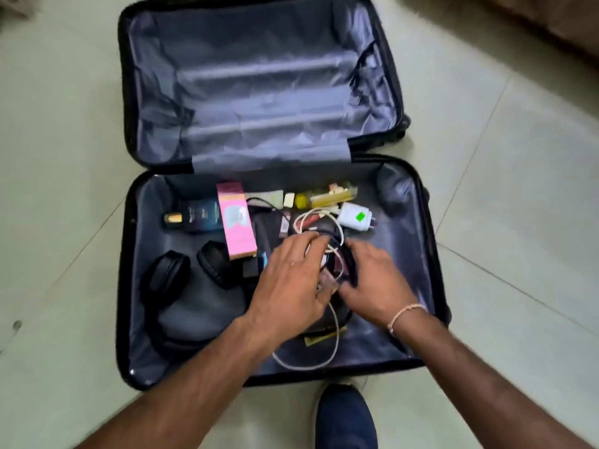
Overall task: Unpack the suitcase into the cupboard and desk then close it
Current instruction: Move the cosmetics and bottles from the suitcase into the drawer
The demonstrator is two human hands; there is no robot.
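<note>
A black suitcase [124, 286] lies open flat on the floor; its far half [259, 92] shows only grey lining. The near half holds black headphones [168, 280], a pink box [236, 218], a dark blue perfume box [201, 215], a white charger [355, 217], a yellow bottle [330, 196] and a white cable [311, 361]. My left hand [291, 277] rests with fairly straight fingers on the tangle of cables in the middle. My right hand [372, 280] is beside it, fingers curled onto a black cable [351, 267]. The items under both hands are hidden and blurred.
Pale floor tiles [502, 222] surround the suitcase on all sides. My dark blue shoe [346, 419] stands just in front of the suitcase's near edge. A brown edge of furniture [557, 21] shows at the top right corner.
</note>
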